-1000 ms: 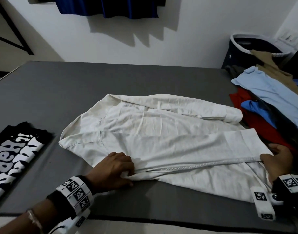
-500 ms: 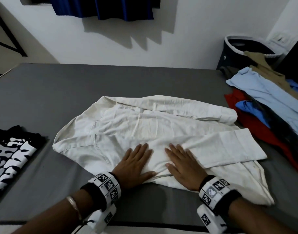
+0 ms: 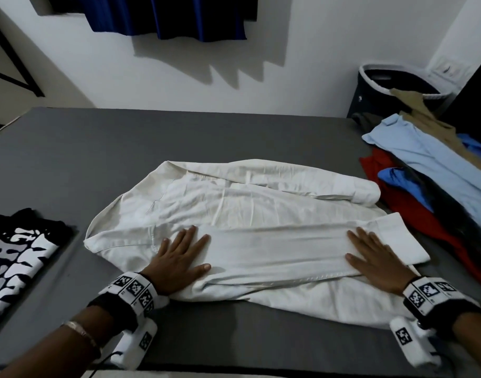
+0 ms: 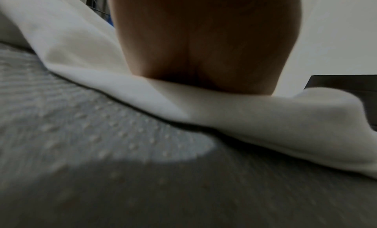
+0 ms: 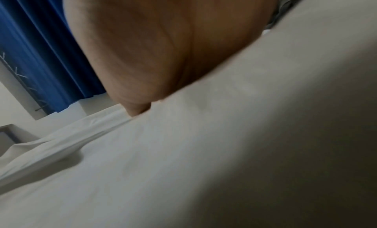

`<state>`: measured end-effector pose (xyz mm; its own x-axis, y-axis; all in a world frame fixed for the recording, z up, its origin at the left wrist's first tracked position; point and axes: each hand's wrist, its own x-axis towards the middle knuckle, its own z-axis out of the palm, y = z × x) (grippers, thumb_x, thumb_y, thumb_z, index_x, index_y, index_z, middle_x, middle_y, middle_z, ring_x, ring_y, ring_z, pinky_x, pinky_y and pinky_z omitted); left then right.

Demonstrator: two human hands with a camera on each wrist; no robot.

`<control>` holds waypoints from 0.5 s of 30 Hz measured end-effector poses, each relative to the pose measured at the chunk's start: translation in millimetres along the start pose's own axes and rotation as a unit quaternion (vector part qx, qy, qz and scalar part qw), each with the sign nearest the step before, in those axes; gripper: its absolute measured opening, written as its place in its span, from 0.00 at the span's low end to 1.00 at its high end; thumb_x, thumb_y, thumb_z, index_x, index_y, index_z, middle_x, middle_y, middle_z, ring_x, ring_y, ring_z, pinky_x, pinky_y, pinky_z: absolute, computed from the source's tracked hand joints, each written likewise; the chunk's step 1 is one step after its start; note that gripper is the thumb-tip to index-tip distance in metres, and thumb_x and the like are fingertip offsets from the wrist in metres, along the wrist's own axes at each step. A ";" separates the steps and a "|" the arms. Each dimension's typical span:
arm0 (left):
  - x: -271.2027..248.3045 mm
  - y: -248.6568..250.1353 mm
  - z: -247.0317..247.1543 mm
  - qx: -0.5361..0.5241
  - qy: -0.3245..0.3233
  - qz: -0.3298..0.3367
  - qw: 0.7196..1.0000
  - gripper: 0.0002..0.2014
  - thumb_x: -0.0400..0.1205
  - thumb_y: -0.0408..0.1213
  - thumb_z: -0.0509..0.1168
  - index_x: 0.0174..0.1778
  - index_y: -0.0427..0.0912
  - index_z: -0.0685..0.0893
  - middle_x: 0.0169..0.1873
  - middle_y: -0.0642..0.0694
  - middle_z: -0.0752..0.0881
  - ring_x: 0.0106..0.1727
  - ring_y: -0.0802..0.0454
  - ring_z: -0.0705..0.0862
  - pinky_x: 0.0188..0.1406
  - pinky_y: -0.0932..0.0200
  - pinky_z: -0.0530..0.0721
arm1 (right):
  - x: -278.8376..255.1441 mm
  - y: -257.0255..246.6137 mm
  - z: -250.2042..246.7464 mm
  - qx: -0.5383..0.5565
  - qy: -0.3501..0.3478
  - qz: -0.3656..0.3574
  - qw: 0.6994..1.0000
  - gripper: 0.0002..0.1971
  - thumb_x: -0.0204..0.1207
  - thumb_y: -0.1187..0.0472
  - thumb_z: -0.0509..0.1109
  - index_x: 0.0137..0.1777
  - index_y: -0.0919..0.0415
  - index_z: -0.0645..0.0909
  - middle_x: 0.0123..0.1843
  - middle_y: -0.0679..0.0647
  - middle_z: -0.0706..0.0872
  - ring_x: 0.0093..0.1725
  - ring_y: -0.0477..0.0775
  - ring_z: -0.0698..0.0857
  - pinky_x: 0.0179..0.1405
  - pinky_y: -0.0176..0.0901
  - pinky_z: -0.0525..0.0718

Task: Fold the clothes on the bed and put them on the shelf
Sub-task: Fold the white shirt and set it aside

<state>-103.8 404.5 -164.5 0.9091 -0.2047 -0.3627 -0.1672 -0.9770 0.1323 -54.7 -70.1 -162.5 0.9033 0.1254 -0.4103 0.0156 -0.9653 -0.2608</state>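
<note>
White shirt (image 3: pixel 247 214) is spread across the middle of the grey bed (image 3: pixel 70 159), one sleeve folded lengthwise over its near half. Left hand (image 3: pixel 179 257) is laid flat on the sleeve's left end, fingers straight and spread, nothing gripped; in the left wrist view only the heel of the palm (image 4: pixel 204 45) is seen pressed on the cloth (image 4: pixel 244 118). Right hand (image 3: pixel 375 260) is laid flat at the cuff end, fingers straight, likewise with nothing gripped; the right wrist view shows the palm (image 5: pixel 163 45) on white fabric (image 5: pixel 163 150). A folded black printed shirt (image 3: pixel 18 255) is seen at the bed's left edge, apart from the white one. A pile of unfolded clothes (image 3: pixel 425 173), light blue, red, blue and tan, is heaped at the right. A dark laundry basket (image 3: pixel 370 88) stands beyond the far right corner; a tan garment (image 3: pixel 411 102) is draped over its rim, its contents otherwise not discernible.
</note>
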 end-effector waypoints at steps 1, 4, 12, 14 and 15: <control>1.1 -1.9 -2.9 -0.001 -0.010 0.003 1.000 0.57 0.56 0.84 0.18 0.84 0.63 0.35 0.85 0.48 0.32 0.86 0.47 0.35 0.83 0.39 0.42 | -0.7 -1.4 -3.6 0.016 -0.002 -0.005 1.000 0.34 0.86 0.42 0.55 0.85 0.43 0.42 0.87 0.42 0.38 0.86 0.48 0.39 0.83 0.53 0.42; 1.8 -5.5 -23.9 -0.063 -0.025 0.015 0.998 0.57 0.61 0.86 0.30 0.85 0.61 0.51 0.86 0.48 0.45 0.87 0.46 0.50 0.83 0.45 0.52 | -3.3 -5.1 -24.1 0.100 0.000 -0.014 0.995 0.32 0.81 0.43 0.62 0.84 0.49 0.60 0.85 0.44 0.57 0.85 0.47 0.53 0.83 0.43 0.50; 34.7 -27.2 -75.2 -0.168 0.022 -0.046 0.985 0.09 0.85 0.55 0.60 0.52 0.63 0.85 0.53 0.62 0.88 0.56 0.58 0.84 0.65 0.55 0.79 | 52.1 -3.8 -94.5 0.077 0.107 0.000 0.991 0.14 0.77 0.57 0.75 0.60 0.59 0.86 0.52 0.56 0.89 0.52 0.52 0.85 0.51 0.39 0.75; 46.9 -30.1 -81.1 -0.201 0.017 -0.064 0.977 0.08 0.84 0.53 0.62 0.45 0.60 0.86 0.42 0.61 0.89 0.45 0.59 0.86 0.62 0.52 0.83 | 75.5 -3.0 -104.0 0.076 0.164 0.018 0.983 0.16 0.75 0.59 0.76 0.61 0.64 0.84 0.52 0.60 0.88 0.54 0.60 0.85 0.51 0.42 0.75; 52.1 -31.5 -82.6 -0.210 0.017 -0.068 0.975 0.09 0.84 0.53 0.63 0.44 0.58 0.86 0.38 0.60 0.90 0.41 0.59 0.87 0.60 0.52 0.84 | 87.1 -2.5 -107.3 0.069 0.178 0.033 0.981 0.19 0.74 0.59 0.77 0.63 0.65 0.83 0.57 0.63 0.86 0.59 0.63 0.84 0.55 0.44 0.75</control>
<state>-19.7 429.5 -111.4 0.9254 -0.0655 -0.3733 0.1207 -0.8828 0.4540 70.0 -81.4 -103.8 0.9933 -0.0482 -0.1051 -0.0840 -0.9255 -0.3693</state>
